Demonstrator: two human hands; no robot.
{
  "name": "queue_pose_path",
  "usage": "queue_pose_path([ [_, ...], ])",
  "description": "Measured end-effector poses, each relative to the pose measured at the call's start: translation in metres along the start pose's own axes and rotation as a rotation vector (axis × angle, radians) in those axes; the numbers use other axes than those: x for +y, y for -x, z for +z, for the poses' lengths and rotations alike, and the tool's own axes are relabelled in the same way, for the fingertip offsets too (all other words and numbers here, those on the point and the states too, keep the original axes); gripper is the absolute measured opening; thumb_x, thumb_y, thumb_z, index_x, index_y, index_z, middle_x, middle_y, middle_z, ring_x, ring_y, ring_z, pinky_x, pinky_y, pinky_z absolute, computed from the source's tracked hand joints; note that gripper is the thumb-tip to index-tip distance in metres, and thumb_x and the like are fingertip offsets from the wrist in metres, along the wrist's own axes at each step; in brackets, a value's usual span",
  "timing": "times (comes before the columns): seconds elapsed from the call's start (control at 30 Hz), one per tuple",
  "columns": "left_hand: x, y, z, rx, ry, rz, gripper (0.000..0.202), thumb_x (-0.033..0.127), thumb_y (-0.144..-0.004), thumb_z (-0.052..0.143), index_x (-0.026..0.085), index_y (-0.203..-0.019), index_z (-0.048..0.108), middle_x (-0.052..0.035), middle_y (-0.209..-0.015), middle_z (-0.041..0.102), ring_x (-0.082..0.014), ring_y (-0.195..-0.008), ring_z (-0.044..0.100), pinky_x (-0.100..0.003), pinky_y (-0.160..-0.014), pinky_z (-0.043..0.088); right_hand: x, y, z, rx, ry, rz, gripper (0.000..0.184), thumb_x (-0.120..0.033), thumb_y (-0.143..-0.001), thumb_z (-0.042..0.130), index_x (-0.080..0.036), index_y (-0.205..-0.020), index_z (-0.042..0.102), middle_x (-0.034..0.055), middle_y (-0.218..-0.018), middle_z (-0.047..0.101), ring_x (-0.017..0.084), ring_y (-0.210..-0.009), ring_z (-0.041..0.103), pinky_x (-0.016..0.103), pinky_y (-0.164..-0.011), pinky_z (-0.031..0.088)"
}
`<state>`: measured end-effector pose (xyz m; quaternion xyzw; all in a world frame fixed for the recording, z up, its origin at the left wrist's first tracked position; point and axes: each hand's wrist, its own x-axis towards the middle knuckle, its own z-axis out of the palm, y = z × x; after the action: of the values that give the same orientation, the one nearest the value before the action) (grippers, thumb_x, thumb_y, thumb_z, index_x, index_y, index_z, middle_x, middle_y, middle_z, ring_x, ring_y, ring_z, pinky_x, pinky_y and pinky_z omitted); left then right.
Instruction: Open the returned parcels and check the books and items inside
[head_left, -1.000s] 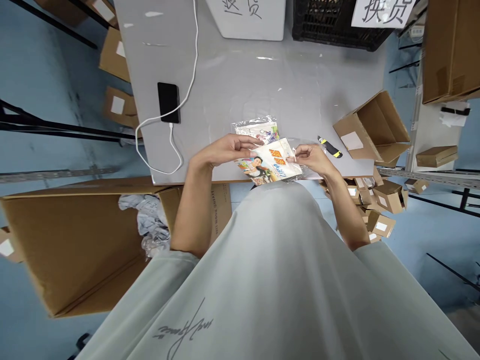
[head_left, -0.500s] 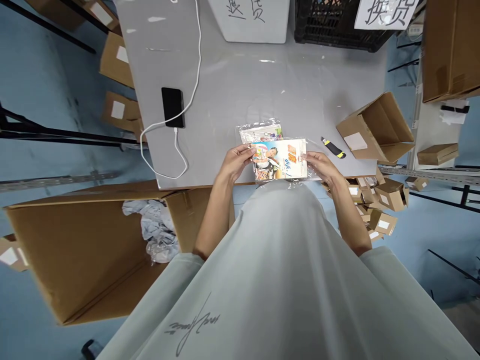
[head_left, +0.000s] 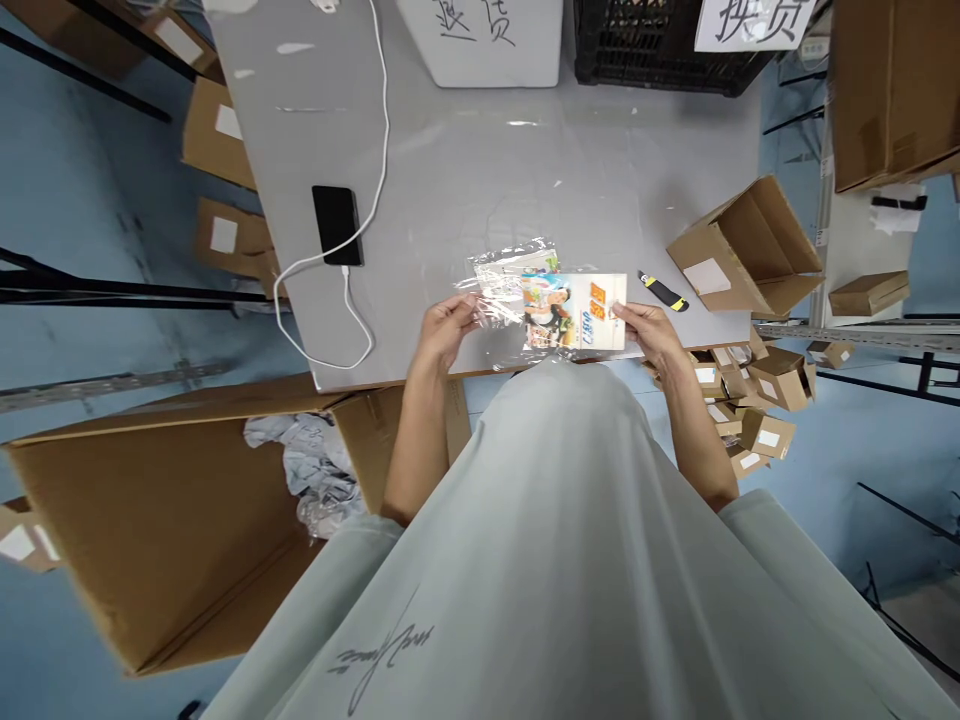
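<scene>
A white-and-orange printed booklet or card [head_left: 589, 325] with a picture of a person and food is in front of me, near the table's front edge. My right hand [head_left: 651, 330] pinches its right edge. Clear plastic bag [head_left: 499, 308] stretches from the booklet's left part to my left hand [head_left: 448, 328], whose closed fingers grip its end. Some of the booklet's left side lies under the film. Just behind it, a second printed packet [head_left: 525, 262] in clear wrap rests on the table. A black-and-yellow box cutter [head_left: 663, 291] lies right of my right hand.
An open cardboard box [head_left: 731, 250] stands at the table's right. A black phone [head_left: 337, 225] with a white cable lies left. A grey bin [head_left: 495, 60] and black crate [head_left: 660, 65] stand at the back. A large open carton [head_left: 187, 530] holds crumpled plastic below left.
My left hand has moved left, drawing the plastic bag out from the booklet. The booklet has shifted slightly right with my right hand. The camera view has shifted a little.
</scene>
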<state>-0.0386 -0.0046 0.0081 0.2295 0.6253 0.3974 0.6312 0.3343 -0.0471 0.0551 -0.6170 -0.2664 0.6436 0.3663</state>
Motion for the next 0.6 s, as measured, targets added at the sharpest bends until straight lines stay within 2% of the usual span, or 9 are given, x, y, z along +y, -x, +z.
queue_pose_path([
  [0.17, 0.007, -0.019, -0.034, 0.222, 0.051, 0.013, 0.018, 0.027, -0.094, 0.092, 0.017, -0.101, 0.079, -0.0083, -0.104, 0.086, -0.0168, -0.086, 0.081, -0.024, -0.075, 0.06, -0.011, 0.005, -0.047, 0.184, 0.012, -0.115, 0.065, -0.074, -0.06, 0.106, -0.021, -0.09, 0.086, 0.0097, -0.097, 0.09, 0.033, -0.1, 0.086, 0.045, -0.086, 0.073],
  [0.27, 0.002, -0.026, -0.039, 0.283, 0.12, -0.039, 0.019, 0.018, -0.089, 0.091, 0.019, -0.097, 0.074, -0.0063, -0.102, 0.085, -0.0173, -0.087, 0.082, -0.024, -0.073, 0.061, -0.009, 0.001, -0.072, 0.303, 0.019, -0.2, 0.064, -0.078, -0.066, 0.101, -0.023, -0.092, 0.084, 0.009, -0.098, 0.089, 0.033, -0.101, 0.085, 0.043, -0.084, 0.071],
  [0.37, -0.007, -0.026, -0.031, 0.297, 0.212, -0.094, 0.024, 0.008, -0.086, 0.085, 0.021, -0.097, 0.068, -0.0061, -0.106, 0.086, -0.0162, -0.092, 0.082, -0.02, -0.071, 0.06, 0.001, -0.013, -0.088, 0.361, 0.029, -0.241, 0.06, -0.079, -0.068, 0.099, -0.024, -0.087, 0.08, 0.0065, -0.094, 0.087, 0.029, -0.095, 0.082, 0.039, -0.08, 0.068],
  [0.43, -0.014, -0.024, -0.021, 0.276, 0.269, -0.114, 0.027, 0.004, -0.086, 0.081, 0.022, -0.099, 0.066, -0.0056, -0.108, 0.086, -0.0147, -0.093, 0.082, -0.018, -0.073, 0.061, 0.012, -0.026, -0.091, 0.358, 0.058, -0.223, 0.059, -0.077, -0.067, 0.098, -0.024, -0.08, 0.076, 0.0039, -0.085, 0.083, 0.024, -0.085, 0.077, 0.035, -0.075, 0.063],
  [0.53, -0.021, -0.017, -0.004, 0.183, 0.342, -0.154, 0.035, -0.004, -0.079, 0.077, 0.022, -0.1, 0.065, -0.0022, -0.103, 0.082, -0.0117, -0.091, 0.08, -0.017, -0.077, 0.063, 0.031, -0.049, -0.08, 0.333, 0.138, -0.141, 0.056, -0.073, -0.069, 0.095, -0.024, -0.071, 0.068, -0.0006, -0.072, 0.073, 0.018, -0.073, 0.066, 0.03, -0.068, 0.056],
  [0.6, -0.024, -0.012, 0.008, 0.108, 0.361, -0.188, 0.043, -0.009, -0.073, 0.076, 0.022, -0.101, 0.065, 0.0006, -0.097, 0.078, -0.0106, -0.091, 0.079, -0.016, -0.08, 0.062, 0.043, -0.063, -0.067, 0.323, 0.227, -0.066, 0.053, -0.069, -0.077, 0.09, -0.024, -0.068, 0.063, -0.0015, -0.068, 0.069, 0.018, -0.074, 0.064, 0.03, -0.069, 0.054],
])
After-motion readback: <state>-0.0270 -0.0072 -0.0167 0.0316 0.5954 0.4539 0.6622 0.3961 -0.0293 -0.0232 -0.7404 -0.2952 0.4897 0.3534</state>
